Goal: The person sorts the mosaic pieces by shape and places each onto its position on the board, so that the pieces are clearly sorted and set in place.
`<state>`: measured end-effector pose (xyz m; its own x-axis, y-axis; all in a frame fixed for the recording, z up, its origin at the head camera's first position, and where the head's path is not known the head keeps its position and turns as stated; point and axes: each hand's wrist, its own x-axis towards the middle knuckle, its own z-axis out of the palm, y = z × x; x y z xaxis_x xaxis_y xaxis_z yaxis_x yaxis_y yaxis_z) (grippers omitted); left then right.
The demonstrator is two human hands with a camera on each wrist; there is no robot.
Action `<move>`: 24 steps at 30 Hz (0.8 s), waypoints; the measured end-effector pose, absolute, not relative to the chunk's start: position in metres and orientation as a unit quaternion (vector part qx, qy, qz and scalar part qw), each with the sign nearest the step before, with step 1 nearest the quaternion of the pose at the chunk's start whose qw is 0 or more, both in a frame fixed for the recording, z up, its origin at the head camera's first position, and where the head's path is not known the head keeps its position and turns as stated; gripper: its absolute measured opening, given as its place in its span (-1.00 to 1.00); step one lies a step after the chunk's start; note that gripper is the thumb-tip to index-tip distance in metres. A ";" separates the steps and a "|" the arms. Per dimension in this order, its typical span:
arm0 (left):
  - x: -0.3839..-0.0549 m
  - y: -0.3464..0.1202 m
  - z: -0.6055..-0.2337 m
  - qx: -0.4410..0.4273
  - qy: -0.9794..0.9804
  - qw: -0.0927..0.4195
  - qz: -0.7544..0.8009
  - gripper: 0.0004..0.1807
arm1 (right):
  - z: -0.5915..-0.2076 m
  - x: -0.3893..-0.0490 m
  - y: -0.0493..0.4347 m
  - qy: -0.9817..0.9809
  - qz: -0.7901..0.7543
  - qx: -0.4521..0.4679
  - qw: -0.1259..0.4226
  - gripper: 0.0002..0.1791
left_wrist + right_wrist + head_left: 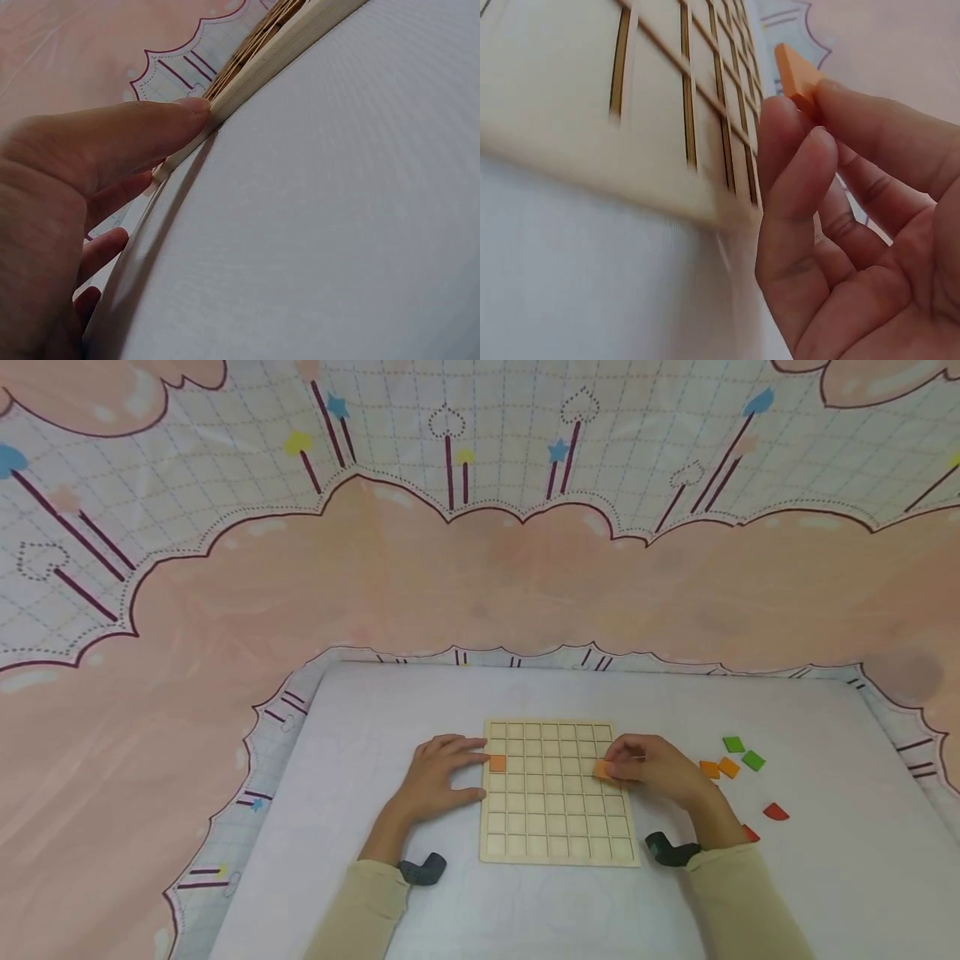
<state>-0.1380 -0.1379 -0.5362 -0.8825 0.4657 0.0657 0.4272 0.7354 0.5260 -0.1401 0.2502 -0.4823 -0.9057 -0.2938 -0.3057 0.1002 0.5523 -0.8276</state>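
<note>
A wooden grid board (555,793) with square cells lies flat on the white table. One orange square tile (497,764) sits in a cell at the board's left edge. My left hand (442,777) rests along that edge with its fingers spread; in the left wrist view the thumb (150,135) touches the board's side. My right hand (652,768) pinches another orange square tile (799,79) between thumb and fingertips, over the right side of the grid. Its other fingers are curled in toward the palm.
Right of the board lie two green tiles (753,760), two more orange tiles (728,767) and red quarter-round pieces (776,812), one partly hidden by the right wrist. Dark wrist straps (671,850) are on both wrists. A patterned cloth (480,577) hangs behind the table (420,693).
</note>
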 end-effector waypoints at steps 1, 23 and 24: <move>-0.138 -0.138 -0.536 0.240 0.931 0.035 0.274 -0.38 | -0.483 -0.141 0.247 0.852 -0.476 -0.054 0.209 -0.74; -0.136 -0.139 -0.536 0.249 0.925 0.021 0.287 -0.40 | -0.499 -0.156 0.178 0.791 -0.574 -0.062 0.204 -0.76; -0.136 -0.139 -0.536 0.249 0.924 0.019 0.288 -0.40 | -0.499 -0.157 0.174 0.792 -0.573 -0.063 0.199 -0.76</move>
